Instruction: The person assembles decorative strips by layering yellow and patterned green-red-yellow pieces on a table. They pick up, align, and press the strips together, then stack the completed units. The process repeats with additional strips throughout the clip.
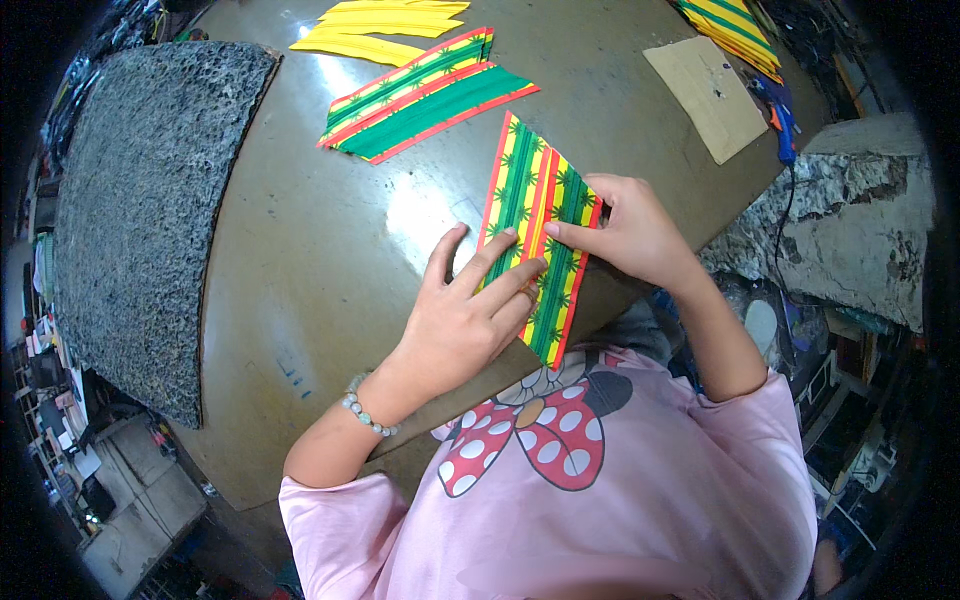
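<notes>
A striped piece [532, 190] in green, yellow and red, with dark leaf shapes, lies slanted near the table's front edge. It looks like fabric or thin sheet, with a seam or fold line down its middle. My left hand [470, 305] rests on its lower left part, fingers spread, a beaded bracelet on the wrist. At its right edge, my right hand [640, 230] grips it, thumb on top and the other fingers partly hidden behind. Beyond them lie similar striped pieces [430, 105], one with a broad plain green band.
Yellow strips [380, 32] lie at the far side of the shiny table [300, 300]. A rough dark slab [150, 210] covers the left. At the right are a cardboard piece [708, 95], a blue glue gun [783, 125] with a cord, and a stack of striped pieces [735, 30].
</notes>
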The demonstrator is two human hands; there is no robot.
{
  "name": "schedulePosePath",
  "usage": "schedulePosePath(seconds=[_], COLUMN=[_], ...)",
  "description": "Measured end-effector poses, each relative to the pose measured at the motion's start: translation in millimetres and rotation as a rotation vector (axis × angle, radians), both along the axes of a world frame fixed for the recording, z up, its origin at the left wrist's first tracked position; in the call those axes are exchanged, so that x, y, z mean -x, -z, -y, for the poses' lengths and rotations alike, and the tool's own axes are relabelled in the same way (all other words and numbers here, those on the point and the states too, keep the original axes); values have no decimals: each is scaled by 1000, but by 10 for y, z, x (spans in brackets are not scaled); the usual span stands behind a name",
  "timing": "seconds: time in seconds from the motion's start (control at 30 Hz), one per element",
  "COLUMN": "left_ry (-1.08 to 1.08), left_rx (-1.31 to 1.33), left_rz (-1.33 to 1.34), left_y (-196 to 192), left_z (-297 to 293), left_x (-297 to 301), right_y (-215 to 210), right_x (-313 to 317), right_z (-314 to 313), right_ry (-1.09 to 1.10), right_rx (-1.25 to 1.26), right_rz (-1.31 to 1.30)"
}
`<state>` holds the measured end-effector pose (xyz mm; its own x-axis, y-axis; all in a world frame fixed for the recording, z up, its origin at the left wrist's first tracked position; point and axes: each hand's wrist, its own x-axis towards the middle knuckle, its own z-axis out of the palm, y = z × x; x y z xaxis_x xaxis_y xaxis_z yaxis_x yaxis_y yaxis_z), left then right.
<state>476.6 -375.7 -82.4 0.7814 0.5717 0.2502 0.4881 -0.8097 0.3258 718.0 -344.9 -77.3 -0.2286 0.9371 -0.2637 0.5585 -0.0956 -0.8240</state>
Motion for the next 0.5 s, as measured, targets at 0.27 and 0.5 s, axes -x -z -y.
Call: schedulePosePath(seconds=[0.27,0.5], left_ry=[11,18], left_rx=[10,-4], left_rz=[-7,-47], left_y=[-5,-39], left_z=[9,17], left_x=[-7,-34], right_y=[-19,-74], right_x=[36,-8], right_z=[-6,-94], right_ry=[-8,-34], right_rx=[-74,-127], right_rz=[103,72])
